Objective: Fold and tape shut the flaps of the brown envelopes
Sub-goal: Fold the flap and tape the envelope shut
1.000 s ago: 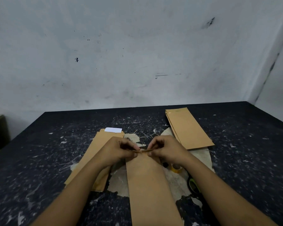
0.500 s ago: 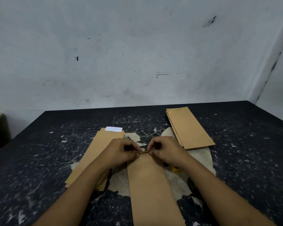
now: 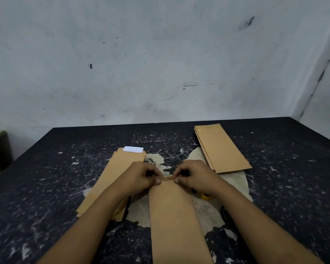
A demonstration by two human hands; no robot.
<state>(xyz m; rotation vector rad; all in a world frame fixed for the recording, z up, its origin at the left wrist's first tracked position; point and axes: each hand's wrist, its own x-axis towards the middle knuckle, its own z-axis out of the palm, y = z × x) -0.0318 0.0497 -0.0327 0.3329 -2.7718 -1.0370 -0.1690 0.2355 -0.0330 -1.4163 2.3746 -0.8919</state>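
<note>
The scene was dim and evenly lit, with a cool grey cast on the wall filling the upper half of the frame. Shadows were soft and faint, darkest in the lower part of the frame under the forearms. No glare showed. The wide-angle lens bowed the desk edges, and its speckled surface smeared into blur toward the lower left and right corners.

Matt brown paper envelope and two stacks of the same smooth kraft paper lie on a rough, black-painted tabletop, scratched and flecked white, with a torn pale patch of worn paper, before a scuffed, matt whitewashed wall.
</note>
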